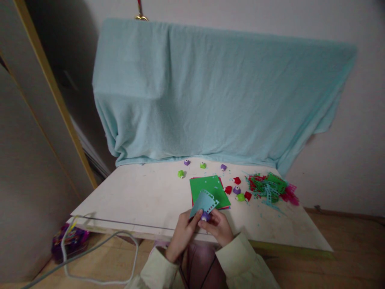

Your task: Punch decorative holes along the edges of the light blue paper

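My left hand (184, 232) is closed on a light blue sheet of paper (201, 200) with a row of small holes along its far and right edges. A purple paper punch (205, 217) sits at the paper's near edge, between both hands. My right hand (219, 228) is wrapped round this punch, and my left thumb reaches close to it. Whether that thumb touches the punch I cannot tell. Just beyond my hands lies a stack of coloured paper squares (207, 184), green on top, partly covered by the blue sheet.
Several more punches, such as a green one (181, 174) and a red one (237, 180), lie on the white table (135, 196). Punched paper scraps (267, 188) are heaped at right. A light blue cloth (222, 96) hangs behind. A pale cable (99, 241) loops at front left.
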